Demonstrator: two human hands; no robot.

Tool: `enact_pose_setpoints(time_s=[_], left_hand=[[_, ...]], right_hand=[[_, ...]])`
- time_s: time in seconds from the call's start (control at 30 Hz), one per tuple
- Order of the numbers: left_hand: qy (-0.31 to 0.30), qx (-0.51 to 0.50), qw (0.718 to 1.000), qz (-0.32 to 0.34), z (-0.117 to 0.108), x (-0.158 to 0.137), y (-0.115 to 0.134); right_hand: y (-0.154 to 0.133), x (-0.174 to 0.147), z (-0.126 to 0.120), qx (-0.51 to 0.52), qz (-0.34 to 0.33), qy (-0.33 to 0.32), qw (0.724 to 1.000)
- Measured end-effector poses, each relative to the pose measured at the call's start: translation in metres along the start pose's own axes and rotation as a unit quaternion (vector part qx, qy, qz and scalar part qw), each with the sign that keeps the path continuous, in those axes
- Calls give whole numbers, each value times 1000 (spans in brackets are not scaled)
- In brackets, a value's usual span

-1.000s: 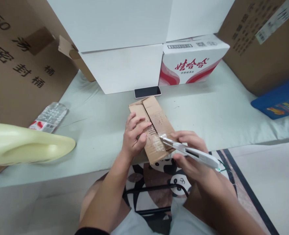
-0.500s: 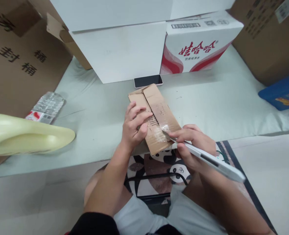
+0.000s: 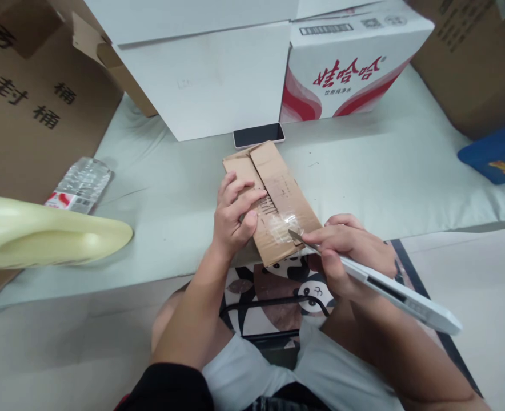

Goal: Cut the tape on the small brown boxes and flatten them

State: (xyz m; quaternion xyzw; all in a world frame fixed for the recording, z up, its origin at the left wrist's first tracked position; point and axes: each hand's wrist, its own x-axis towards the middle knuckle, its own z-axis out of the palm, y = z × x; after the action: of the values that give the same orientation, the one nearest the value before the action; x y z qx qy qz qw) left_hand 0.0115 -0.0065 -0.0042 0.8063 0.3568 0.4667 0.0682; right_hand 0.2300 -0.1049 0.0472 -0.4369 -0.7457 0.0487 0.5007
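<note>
A small brown cardboard box (image 3: pixel 284 182) lies slanted at the near edge of the cloth-covered table (image 3: pixel 175 228), its flaps meeting in a dark seam. Clear tape (image 3: pixel 278 227) shines across its near end. My left hand (image 3: pixel 235 214) grips the box along its left side, fingers over the top. In my right hand (image 3: pixel 349 248) is a utility knife (image 3: pixel 407 299) with a long white handle, pointing down to the right. Its blade tip rests at or just above the taped part of the seam; contact cannot be made out exactly.
A phone (image 3: pixel 259 135) lies behind the box, before large white cartons (image 3: pixel 209 85). Left are a crushed plastic bottle (image 3: pixel 85 180), a pale yellow object (image 3: pixel 64 234) and a big brown carton (image 3: pixel 29 142). A blue package (image 3: pixel 496 154) sits at right.
My right hand and the knife have shifted slightly right and toward me, the blade tip moving along the tape. My left hand stays on the box. The view has moved slightly.
</note>
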Motion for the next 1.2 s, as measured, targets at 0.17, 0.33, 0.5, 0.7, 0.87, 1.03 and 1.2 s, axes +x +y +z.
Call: enact_pose_setpoints(time_s=[0.17, 0.33, 0.5, 0.7, 0.87, 1.03, 1.2], left_hand=[[37, -8, 999, -14, 3, -7, -6], [43, -27, 998, -23, 5, -12, -12], [19, -18, 997, -71, -5, -4, 3], [-149, 13, 987, -58, -24, 9, 56], [-130, 6, 990, -51, -19, 9, 68], [-24, 19, 999, 29, -11, 9, 63], [57, 27, 997, 53, -6, 6, 55]], right_hand=[[3, -1, -1, 25, 9, 96, 995], [10, 3, 0, 14, -15, 155, 988], [19, 4, 9, -11, 17, 64, 998], [25, 1, 14, 4, 50, -19, 999], [27, 1, 16, 4, 50, -21, 999], [27, 1, 19, 11, 46, 4, 999], [25, 6, 12, -54, 32, 216, 974]])
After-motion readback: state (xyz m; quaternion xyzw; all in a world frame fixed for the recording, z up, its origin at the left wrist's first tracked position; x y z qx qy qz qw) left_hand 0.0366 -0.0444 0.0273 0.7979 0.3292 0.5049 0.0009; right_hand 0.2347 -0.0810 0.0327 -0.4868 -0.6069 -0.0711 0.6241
